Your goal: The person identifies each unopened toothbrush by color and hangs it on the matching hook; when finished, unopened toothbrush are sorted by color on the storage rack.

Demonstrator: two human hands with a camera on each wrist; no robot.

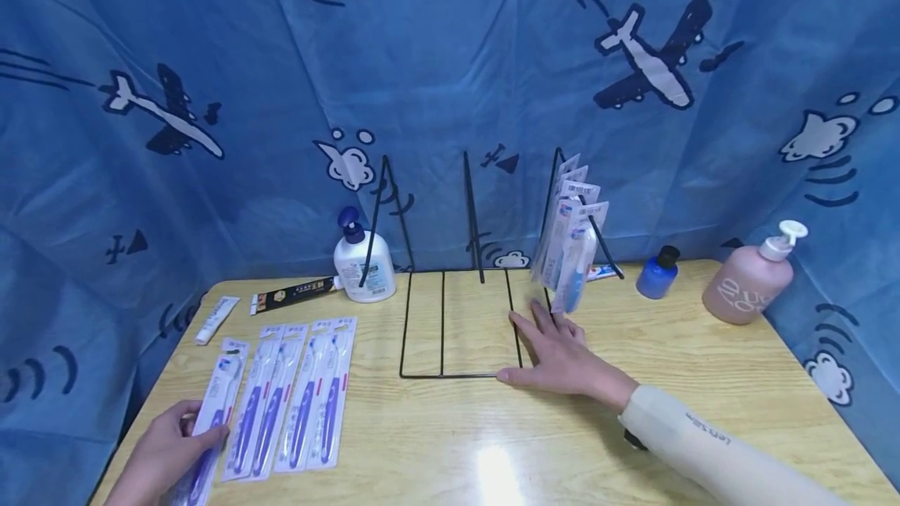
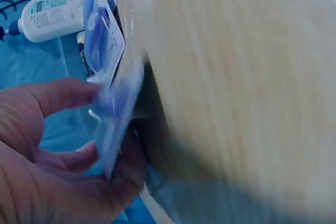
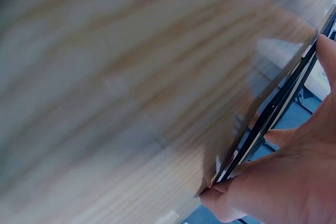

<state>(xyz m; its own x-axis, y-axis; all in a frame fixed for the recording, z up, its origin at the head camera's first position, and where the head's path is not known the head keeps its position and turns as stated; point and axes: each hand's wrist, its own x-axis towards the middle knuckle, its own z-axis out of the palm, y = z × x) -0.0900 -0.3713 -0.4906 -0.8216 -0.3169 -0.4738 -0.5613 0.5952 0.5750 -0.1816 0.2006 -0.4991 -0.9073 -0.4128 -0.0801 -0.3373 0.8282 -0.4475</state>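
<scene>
Plainly, the left hand [image 1: 165,451], at the lower left of the head view, has its grip clamped on a purple toothbrush in a clear blister pack [image 1: 211,420], thumb on top and fingers curled beneath, at the near-left edge of the pale wooden bench [image 1: 436,443]. The pack is the leftmost of a row of packaged toothbrushes [image 1: 295,397] lying flat just beside it. The right hand [image 1: 558,358], centre of the frame, lies flat with straight fingers on the base of the black wire display rack [image 1: 457,318], its grip apart and holding nothing.

Judging from this, the pack is thin and slick, and held by one end it could slip out or flex and drop off the bench edge. Dragging it sideways might nudge its neighbour askew. Several blue toothbrush packs [image 1: 573,248] already hang on the rack's right arm, right above the flat hand; if that hand lifts or shifts, the light frame could slide or tip and shed them.
</scene>
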